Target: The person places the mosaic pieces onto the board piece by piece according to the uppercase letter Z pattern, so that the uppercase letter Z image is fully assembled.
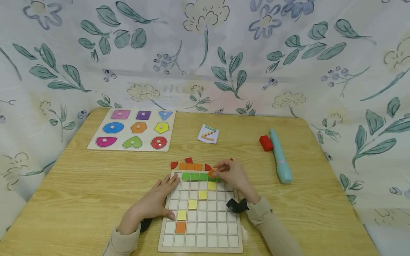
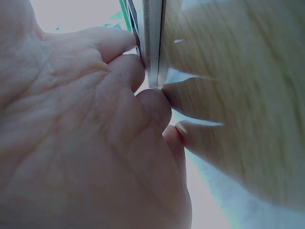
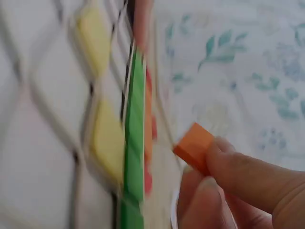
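Observation:
Between thumb and fingers my right hand (image 1: 231,173) pinches an orange square tile (image 3: 194,145), held just above the far edge of the white grid board (image 1: 201,241). My left hand (image 1: 152,202) lies spread along the board's left side, fingertips at its far left corner and thumb on its left squares. Green tiles (image 1: 194,176) fill part of the far row. Yellow tiles (image 1: 192,204) run diagonally down to the left, ending above an orange tile (image 1: 180,227). In the left wrist view, the palm and fingers touch the board's edge; the fingertips are partly hidden.
Beyond the board lie more orange tiles (image 1: 190,166) and red quarter-round pieces (image 1: 174,165). A pattern card (image 1: 208,134) rests farther back. At the left is a shape puzzle board (image 1: 148,145); at the right, a red block (image 1: 266,143) beside a teal mallet-like stick (image 1: 282,161).

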`<state>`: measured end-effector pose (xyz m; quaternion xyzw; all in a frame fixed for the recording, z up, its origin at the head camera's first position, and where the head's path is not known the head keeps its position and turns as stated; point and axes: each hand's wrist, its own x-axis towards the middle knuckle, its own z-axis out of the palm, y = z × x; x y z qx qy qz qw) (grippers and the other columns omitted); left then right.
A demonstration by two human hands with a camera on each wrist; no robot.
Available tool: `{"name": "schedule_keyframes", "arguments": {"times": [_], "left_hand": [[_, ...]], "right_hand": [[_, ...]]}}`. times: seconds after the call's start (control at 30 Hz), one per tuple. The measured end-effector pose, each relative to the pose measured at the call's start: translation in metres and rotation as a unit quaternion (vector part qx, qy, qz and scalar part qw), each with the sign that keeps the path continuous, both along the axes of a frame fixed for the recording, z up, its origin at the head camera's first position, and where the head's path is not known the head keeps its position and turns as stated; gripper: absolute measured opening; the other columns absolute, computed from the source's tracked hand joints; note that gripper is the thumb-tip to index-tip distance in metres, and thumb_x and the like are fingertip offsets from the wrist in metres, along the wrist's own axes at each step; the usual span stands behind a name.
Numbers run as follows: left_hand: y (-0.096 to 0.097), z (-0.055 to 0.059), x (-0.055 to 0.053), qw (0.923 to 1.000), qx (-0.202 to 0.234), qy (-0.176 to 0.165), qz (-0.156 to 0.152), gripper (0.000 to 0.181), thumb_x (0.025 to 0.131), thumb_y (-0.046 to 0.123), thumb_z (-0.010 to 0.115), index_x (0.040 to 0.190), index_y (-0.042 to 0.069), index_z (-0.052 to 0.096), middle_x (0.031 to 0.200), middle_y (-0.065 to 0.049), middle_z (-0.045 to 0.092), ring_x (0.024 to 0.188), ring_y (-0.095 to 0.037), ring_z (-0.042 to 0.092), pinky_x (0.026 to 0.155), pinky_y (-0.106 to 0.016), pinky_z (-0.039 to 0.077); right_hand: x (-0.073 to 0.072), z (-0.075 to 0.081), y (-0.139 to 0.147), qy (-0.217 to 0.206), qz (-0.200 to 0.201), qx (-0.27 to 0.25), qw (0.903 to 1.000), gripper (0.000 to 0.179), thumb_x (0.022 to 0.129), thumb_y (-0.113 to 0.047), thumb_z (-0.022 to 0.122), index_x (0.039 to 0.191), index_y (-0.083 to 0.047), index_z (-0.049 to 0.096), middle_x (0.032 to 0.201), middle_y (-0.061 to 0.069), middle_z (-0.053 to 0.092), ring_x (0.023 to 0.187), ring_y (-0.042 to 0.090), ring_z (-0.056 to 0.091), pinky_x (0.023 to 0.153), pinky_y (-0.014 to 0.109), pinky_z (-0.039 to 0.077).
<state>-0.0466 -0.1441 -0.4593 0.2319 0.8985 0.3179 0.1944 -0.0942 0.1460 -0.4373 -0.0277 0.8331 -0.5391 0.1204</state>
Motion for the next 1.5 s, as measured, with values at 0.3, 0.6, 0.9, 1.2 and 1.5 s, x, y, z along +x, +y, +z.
{"name": "schedule_keyframes", "arguments": {"times": [0.3,0.6,0.9,1.2,1.5], "left_hand": [[0.002,0.003,0.0,1.0,0.0,-0.001,0.0,0.114,0.062,0.036,0.087,0.153,0.005,0.025,0.162,-0.014,0.016,0.151,-0.038,0.006,0.12,-0.06,0.007],[0.001,0.003,0.001,1.0,-0.005,-0.006,0.005,0.115,0.062,0.035,0.088,0.153,0.005,0.025,0.162,-0.014,0.017,0.151,-0.038,0.007,0.12,-0.06,0.007],[0.001,0.003,0.0,1.0,-0.001,-0.003,0.007,0.116,0.061,0.038,0.087,0.153,0.006,0.025,0.162,-0.014,0.017,0.151,-0.039,0.007,0.12,-0.06,0.007],[0.003,0.0,0.004,1.0,0.004,-0.009,0.0,0.116,0.061,0.041,0.087,0.153,0.005,0.026,0.162,-0.016,0.017,0.15,-0.041,0.007,0.119,-0.062,0.007],[0.001,0.0,0.001,1.0,0.001,0.002,0.001,0.115,0.062,0.041,0.086,0.153,0.005,0.025,0.162,-0.015,0.017,0.15,-0.04,0.007,0.119,-0.062,0.007]], "right_hand": [[0.064,0.001,-0.039,-0.082,0.24,0.014,0.9672,0.009,0.078,-0.007,0.079,0.085,-0.009,0.074,0.069,-0.002,0.068,0.059,0.003,0.059,0.054,0.016,0.047],[0.083,-0.001,-0.056,-0.019,0.247,0.081,0.9654,0.01,0.075,-0.008,0.08,0.073,-0.014,0.073,0.063,-0.009,0.063,0.056,-0.003,0.053,0.054,0.014,0.046],[0.042,0.007,-0.056,0.056,0.214,0.102,0.9698,0.026,0.083,-0.015,0.076,0.108,-0.015,0.07,0.105,-0.002,0.071,0.066,0.003,0.051,0.058,0.015,0.042],[-0.015,-0.003,-0.042,0.054,0.133,0.113,0.9832,0.062,0.094,-0.008,0.059,0.149,-0.002,0.031,0.14,0.017,0.055,0.077,0.026,0.064,0.064,0.029,0.048],[-0.028,-0.013,-0.047,0.054,0.058,0.045,0.9959,0.044,0.088,-0.006,0.068,0.129,-0.004,0.055,0.109,0.015,0.065,0.105,0.032,0.063,0.084,0.037,0.056]]}}
